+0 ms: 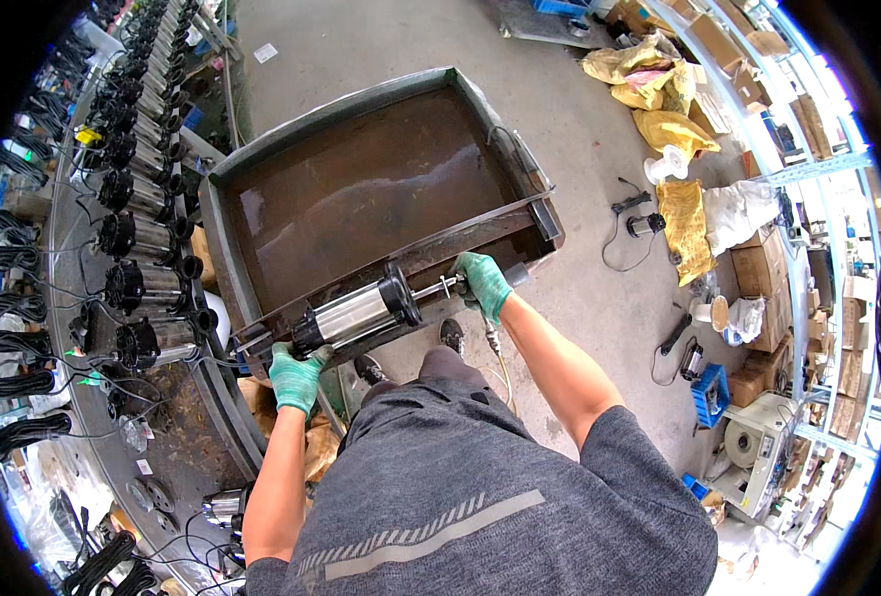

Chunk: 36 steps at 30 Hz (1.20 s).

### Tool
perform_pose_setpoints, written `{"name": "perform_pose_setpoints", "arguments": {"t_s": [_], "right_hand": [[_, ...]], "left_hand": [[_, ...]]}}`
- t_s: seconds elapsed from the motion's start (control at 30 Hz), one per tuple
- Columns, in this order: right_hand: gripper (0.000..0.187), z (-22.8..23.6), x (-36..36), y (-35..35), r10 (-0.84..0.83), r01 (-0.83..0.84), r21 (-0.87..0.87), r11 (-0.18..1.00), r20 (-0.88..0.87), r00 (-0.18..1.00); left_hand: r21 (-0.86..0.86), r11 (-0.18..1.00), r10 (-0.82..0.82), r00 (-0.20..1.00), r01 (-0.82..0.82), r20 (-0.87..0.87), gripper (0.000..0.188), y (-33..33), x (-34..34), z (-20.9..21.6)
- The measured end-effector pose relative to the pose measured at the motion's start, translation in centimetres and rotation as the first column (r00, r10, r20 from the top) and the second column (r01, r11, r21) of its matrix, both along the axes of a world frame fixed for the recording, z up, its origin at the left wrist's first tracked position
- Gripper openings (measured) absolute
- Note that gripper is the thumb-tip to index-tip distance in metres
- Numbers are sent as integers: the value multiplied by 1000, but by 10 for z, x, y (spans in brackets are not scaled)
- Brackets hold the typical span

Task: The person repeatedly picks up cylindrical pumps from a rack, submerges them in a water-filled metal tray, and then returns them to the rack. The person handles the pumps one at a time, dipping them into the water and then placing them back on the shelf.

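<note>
A silver cylindrical pump point(354, 316) with black end parts lies slantwise across the near rim of a metal water tank point(333, 111). My left hand point(298, 378), in a green glove, grips its black left end. My right hand point(484, 282), also gloved in green, closes around a hose-fed hand tool point(516, 274), mostly covered by the glove. A thin metal shaft with a small crosspiece point(438, 288) runs between the pump's wide black flange and my right hand. A hose point(494, 343) with a metal coupling hangs below that hand.
Rows of similar pumps point(147, 288) with coiled black cables stand on a curved bench at left. Brown water lies in the tank. To the right are yellow sacks point(687, 228), cartons point(761, 266), a blue crate point(711, 395) and shelving. Cabled motors point(646, 225) lie on the floor.
</note>
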State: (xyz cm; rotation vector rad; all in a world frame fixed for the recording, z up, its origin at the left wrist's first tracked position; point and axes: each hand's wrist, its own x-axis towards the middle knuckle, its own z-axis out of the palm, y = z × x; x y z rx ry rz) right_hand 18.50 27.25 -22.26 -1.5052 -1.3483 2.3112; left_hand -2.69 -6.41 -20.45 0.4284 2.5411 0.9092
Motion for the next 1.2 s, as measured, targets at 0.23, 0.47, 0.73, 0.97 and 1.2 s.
{"name": "perform_pose_setpoints", "arguments": {"t_s": [0.23, 0.47, 0.73, 0.97, 1.2], "right_hand": [[14, 6, 16, 6, 81, -87, -50, 995, -110, 991], [28, -27, 83, 115, 185, -392, 844, 366, 347, 920], [31, 13, 49, 176, -19, -809, 443, 386, 881, 473], [43, 10, 48, 181, -32, -791, 475, 385, 864, 503], [33, 42, 17, 104, 54, -506, 858, 86, 503, 863]], "left_hand": [[45, 999, -19, 1000, 20, -8, 72, 1, 7, 3], [173, 984, -37, 999, 30, 39, 71, -3, 2, -24], [91, 995, 43, 995, -51, 91, 69, -11, 5, -25], [28, 999, -25, 997, 23, 70, 75, 8, 12, 18], [-350, 927, -266, 892, 133, -366, 35, -42, -50, 18]]}}
